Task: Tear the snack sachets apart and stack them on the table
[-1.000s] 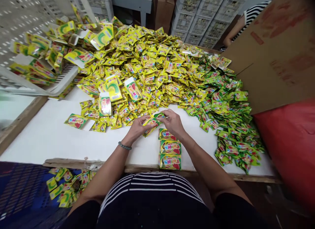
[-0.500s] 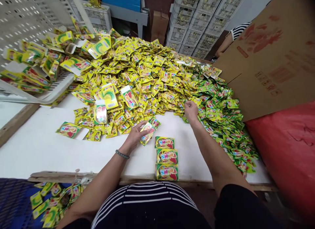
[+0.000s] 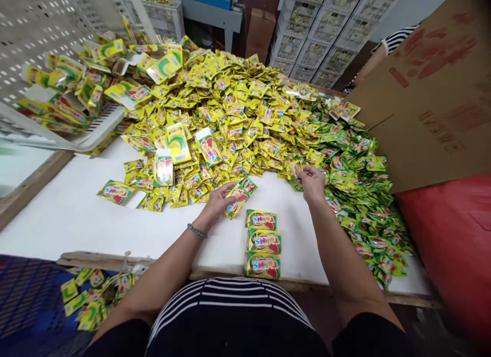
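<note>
1. The left hand (image 3: 219, 203) has its fingers closed round a slanted printed box (image 3: 238, 199), thumb across its front; a green sachet (image 3: 250, 183) shows at the box's far end. Whether the box touches the worktop (image 3: 161, 234), I cannot tell.
2. The right hand (image 3: 313, 185) has its fingers pinched together on the corner of a yellow sachet (image 3: 294, 169), at the near edge of the yellow heap (image 3: 238, 111).
3. Three flat boxes (image 3: 263, 241) lie in a column between the forearms, near the worktop's front edge.
4. Green sachets (image 3: 345, 170) spread along the heap's right side.
5. A white basket (image 3: 105, 123) at left holds more boxes.
</note>
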The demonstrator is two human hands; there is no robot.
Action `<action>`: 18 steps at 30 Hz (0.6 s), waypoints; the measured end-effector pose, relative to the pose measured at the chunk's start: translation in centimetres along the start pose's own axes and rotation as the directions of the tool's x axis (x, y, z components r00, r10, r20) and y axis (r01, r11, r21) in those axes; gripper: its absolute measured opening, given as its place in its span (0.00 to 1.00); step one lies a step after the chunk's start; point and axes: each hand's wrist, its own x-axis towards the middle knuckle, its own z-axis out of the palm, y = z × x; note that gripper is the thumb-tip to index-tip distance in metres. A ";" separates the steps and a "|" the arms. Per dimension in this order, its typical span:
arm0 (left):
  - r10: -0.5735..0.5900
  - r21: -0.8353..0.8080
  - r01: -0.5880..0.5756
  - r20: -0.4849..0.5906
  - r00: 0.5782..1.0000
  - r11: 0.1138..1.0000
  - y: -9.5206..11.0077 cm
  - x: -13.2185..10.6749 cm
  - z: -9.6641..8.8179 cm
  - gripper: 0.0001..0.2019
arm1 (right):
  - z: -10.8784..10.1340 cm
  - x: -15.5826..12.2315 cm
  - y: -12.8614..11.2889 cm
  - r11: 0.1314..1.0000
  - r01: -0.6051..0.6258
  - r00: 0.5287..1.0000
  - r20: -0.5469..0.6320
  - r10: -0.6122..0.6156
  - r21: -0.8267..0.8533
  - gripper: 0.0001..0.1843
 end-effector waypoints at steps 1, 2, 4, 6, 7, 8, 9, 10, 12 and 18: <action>0.011 0.014 -0.011 0.004 1.000 1.000 -0.1 0.0 0.1 0.33 | 0.3 -1.2 -0.4 0.997 -0.044 0.999 -0.012 0.045 0.067 0.23; 0.020 0.028 -0.020 0.013 1.000 0.999 -0.1 -0.1 0.1 0.33 | 0.8 -2.3 -0.9 0.989 -0.082 0.997 -0.003 0.083 0.123 0.23; 0.031 0.049 -0.033 0.043 0.999 0.998 -0.2 -0.2 0.1 0.33 | 1.8 -4.3 -2.0 0.979 -0.107 0.990 0.107 0.089 0.174 0.22; 0.055 0.068 -0.060 0.066 0.996 0.996 -0.3 -0.3 -0.1 0.32 | 2.8 -5.5 -3.2 0.983 -0.056 0.973 0.232 0.014 0.176 0.18; 0.072 0.084 -0.078 0.071 0.995 0.993 -0.3 -0.4 -0.2 0.31 | 3.1 -5.8 -3.8 0.986 -0.009 0.958 0.286 -0.039 0.164 0.16; 0.088 0.105 -0.095 0.074 0.993 0.990 -0.2 -0.5 -0.3 0.30 | 3.5 -6.0 -4.3 0.990 0.051 0.938 0.334 -0.094 0.135 0.14; 0.096 0.126 -0.106 0.079 0.992 0.986 -0.2 -0.6 -0.5 0.30 | 3.7 -5.9 -4.7 0.989 0.118 0.914 0.380 -0.142 0.086 0.13; 0.096 0.143 -0.108 0.087 0.992 0.984 -0.2 -0.6 -0.6 0.29 | 4.0 -5.8 -5.1 0.982 0.189 0.885 0.429 -0.180 0.022 0.11; 0.081 0.162 -0.097 0.104 0.991 0.982 -0.1 -0.8 -0.7 0.29 | 4.4 -5.5 -5.7 0.941 0.320 0.819 0.531 -0.217 -0.109 0.09; 0.023 0.149 -0.043 0.134 0.991 0.988 0.0 -1.1 -0.5 0.28 | 6.0 -5.1 -6.6 0.841 0.483 0.691 0.696 -0.194 -0.245 0.12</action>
